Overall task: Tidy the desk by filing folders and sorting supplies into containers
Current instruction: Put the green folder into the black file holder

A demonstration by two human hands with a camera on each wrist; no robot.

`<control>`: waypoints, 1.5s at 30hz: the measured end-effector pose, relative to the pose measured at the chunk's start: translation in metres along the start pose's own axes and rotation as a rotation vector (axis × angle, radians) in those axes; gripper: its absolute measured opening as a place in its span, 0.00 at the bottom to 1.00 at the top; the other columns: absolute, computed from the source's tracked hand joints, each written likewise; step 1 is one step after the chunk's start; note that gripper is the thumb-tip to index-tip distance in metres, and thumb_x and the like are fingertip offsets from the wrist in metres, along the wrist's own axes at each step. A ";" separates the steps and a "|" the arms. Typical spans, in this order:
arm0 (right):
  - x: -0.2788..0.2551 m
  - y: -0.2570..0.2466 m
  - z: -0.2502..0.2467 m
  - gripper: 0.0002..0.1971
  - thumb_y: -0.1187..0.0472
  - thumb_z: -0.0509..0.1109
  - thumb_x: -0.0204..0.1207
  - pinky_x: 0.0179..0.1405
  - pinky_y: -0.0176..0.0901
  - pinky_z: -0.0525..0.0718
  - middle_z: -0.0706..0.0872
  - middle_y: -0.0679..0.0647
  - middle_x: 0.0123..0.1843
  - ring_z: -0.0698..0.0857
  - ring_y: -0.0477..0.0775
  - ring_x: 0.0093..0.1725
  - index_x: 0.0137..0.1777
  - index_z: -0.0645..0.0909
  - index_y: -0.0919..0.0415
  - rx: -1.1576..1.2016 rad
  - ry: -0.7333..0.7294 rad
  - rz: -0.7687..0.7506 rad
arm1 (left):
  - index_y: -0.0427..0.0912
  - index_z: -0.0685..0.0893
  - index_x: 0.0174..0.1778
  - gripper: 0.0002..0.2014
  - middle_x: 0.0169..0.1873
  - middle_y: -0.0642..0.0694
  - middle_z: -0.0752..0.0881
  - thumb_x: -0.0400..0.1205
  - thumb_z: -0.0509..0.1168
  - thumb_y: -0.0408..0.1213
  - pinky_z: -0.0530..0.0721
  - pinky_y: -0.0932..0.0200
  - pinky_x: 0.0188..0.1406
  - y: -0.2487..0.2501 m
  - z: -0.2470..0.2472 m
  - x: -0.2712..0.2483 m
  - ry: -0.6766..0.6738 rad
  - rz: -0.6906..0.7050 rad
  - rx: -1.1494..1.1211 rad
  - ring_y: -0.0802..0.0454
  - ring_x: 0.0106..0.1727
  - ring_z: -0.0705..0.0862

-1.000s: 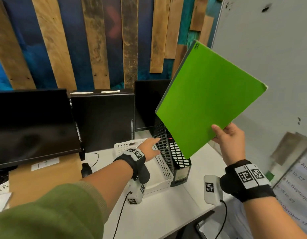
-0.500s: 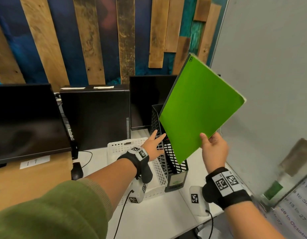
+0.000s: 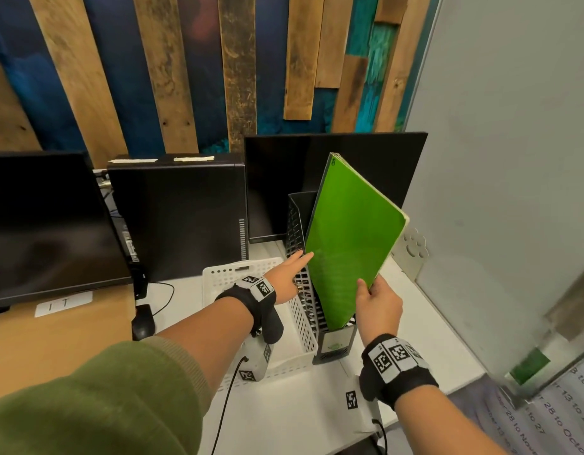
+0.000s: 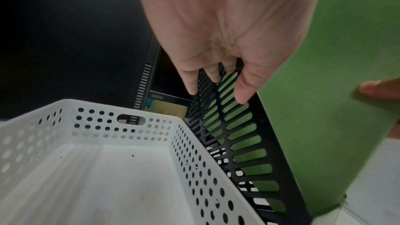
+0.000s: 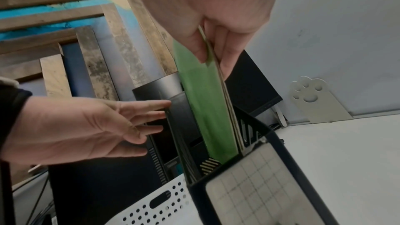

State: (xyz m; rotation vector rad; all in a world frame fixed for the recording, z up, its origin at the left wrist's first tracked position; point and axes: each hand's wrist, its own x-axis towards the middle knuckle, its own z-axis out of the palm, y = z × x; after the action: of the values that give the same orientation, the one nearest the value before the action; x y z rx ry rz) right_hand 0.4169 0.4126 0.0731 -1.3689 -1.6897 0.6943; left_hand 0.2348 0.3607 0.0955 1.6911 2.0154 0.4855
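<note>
A bright green folder (image 3: 346,238) stands tilted with its lower corner down inside the black slotted file holder (image 3: 298,274) at the desk's right. My right hand (image 3: 377,307) pinches the folder's near edge between thumb and fingers (image 5: 201,52). The green folder (image 5: 205,109) reaches the holder's bottom in the right wrist view. My left hand (image 3: 289,274) is open, its straight fingers (image 4: 242,91) resting on the left wall of the black file holder (image 4: 229,134). Green shows through the slots.
A white perforated basket (image 3: 224,274) sits against the holder's left side, nothing in the part I see. Behind stand a black computer case (image 3: 175,218) and two dark monitors (image 3: 44,224). A white paw-print bookend (image 3: 413,254) stands by the grey partition on the right.
My right hand has brought the green folder down from above and its lower corner has gone into the black holder. My left hand stayed at the holder's left wall.
</note>
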 end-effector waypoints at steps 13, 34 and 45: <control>-0.015 0.016 0.028 0.17 0.52 0.56 0.84 0.52 0.52 0.79 0.86 0.66 0.52 0.83 0.68 0.53 0.57 0.78 0.65 -0.028 -0.139 0.162 | 0.56 0.54 0.81 0.41 0.83 0.51 0.49 0.76 0.60 0.21 0.77 0.55 0.65 -0.002 -0.008 -0.004 -0.001 0.004 -0.044 0.50 0.79 0.65; -0.029 0.012 0.018 0.25 0.60 0.67 0.79 0.59 0.48 0.78 0.79 0.63 0.67 0.80 0.61 0.61 0.73 0.64 0.64 0.255 -0.118 0.199 | 0.54 0.44 0.82 0.40 0.84 0.47 0.46 0.81 0.61 0.31 0.58 0.55 0.80 -0.010 0.013 -0.033 0.071 -0.016 -0.033 0.50 0.84 0.49; -0.072 -0.002 0.035 0.21 0.67 0.71 0.74 0.45 0.34 0.76 0.74 0.54 0.51 0.76 0.52 0.46 0.65 0.70 0.62 0.387 -0.029 0.024 | 0.46 0.66 0.77 0.24 0.78 0.48 0.67 0.84 0.58 0.46 0.59 0.54 0.80 -0.051 0.028 -0.083 0.294 -0.172 -0.028 0.48 0.79 0.63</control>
State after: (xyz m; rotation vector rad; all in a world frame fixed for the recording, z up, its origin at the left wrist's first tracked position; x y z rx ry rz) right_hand 0.3904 0.3454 0.0383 -1.1098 -1.4665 0.9998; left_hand 0.2198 0.2689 0.0540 1.4824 2.3238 0.7340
